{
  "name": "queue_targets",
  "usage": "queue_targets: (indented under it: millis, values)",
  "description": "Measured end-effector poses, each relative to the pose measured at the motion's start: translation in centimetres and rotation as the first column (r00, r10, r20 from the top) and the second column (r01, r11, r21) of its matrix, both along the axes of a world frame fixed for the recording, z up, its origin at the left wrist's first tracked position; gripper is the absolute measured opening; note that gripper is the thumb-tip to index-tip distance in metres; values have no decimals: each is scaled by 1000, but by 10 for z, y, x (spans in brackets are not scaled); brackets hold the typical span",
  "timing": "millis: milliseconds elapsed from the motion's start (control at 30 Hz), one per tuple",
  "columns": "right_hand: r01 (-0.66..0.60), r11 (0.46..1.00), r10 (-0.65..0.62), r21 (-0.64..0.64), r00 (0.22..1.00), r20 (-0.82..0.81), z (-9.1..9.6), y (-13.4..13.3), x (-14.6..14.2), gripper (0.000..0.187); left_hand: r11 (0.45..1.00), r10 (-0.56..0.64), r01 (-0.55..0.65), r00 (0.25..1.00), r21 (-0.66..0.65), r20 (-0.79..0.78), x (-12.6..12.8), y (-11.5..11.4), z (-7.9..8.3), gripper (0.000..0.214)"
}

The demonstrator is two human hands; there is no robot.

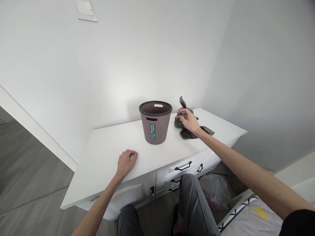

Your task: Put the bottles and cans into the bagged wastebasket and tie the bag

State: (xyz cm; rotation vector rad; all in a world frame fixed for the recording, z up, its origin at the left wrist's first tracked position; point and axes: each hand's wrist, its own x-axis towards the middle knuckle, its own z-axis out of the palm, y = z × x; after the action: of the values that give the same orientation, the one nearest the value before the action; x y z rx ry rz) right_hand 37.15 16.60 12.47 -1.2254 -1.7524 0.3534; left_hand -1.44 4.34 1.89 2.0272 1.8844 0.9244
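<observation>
The dark, translucent, crumpled plastic bag (178, 124) with an upturned end stood on the white, flat cabinet top (110, 141), to the right of the mauve-brown, tapered plastic bin (161, 129) with a dark rim. Your right hand (189, 120) was in front of that bag, thumb and fingers bent toward it; I could not tell whether they had pinched the film or merely hovered by it. Your left hand (127, 161) rested near the front edge, loosely curled and grasping nothing visible. A black, flattened plastic bundle (189, 134) lay just in front of the bag, close under your right wrist, so a low pull could have dragged it along. A hard tug on a small pinch risked tearing the thin-looking film, and a careless leftward sweep might have tipped the narrow-based bin.
</observation>
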Motion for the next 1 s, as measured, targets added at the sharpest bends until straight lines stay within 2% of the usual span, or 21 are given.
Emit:
queue_targets:
  millis: [67, 167, 233, 333, 433, 567, 700, 800, 900, 1000]
  values:
    - [155, 982, -120, -111, 955, 271, -32, -11, 16, 47, 1000, -9, 9, 1000, -3, 6, 0, -8, 5, 34]
    - [245, 952, -163, -182, 913, 375, -85, -28, 32, 36, 1000, -15, 15, 1000, -5, 6, 0, -19, 11, 34]
    - [321, 925, -214, -203, 883, 418, -115, -36, 33, 38, 1000, -17, 17, 1000, -5, 4, 1, -24, 12, 35]
    - [378, 907, -258, -187, 848, 463, -146, -47, 26, 45, 1000, -15, 15, 1000, -4, 2, 4, -28, 11, 36]
    - [359, 922, -246, -148, 835, 492, -163, -63, 15, 46, 1000, -1, 1, 1000, -2, 4, 6, -31, 12, 36]
    - [268, 964, -224, -4, 815, 535, -172, -102, -6, 45, 1000, 15, -15, 1000, -5, 8, 10, -35, 13, 34]
    - [89, 988, -141, 125, 849, 510, -166, -151, -26, 43, 1000, 19, -19, 1000, -18, 10, 14, -36, 11, 33]
    - [-47, 991, -22, 127, 869, 494, -153, -172, -36, 44, 1000, 12, -12, 1000, -28, 18, 17, -36, 13, 32]
    - [-146, 985, 85, 94, 876, 475, -139, -180, -42, 37, 1000, -2, 3, 999, -30, 34, 21, -40, 17, 33]
    - [-234, 971, 209, 39, 920, 332, -121, -191, -50, 27, 999, -43, 45, 997, -26, 61, 30, -54, 22, 37]
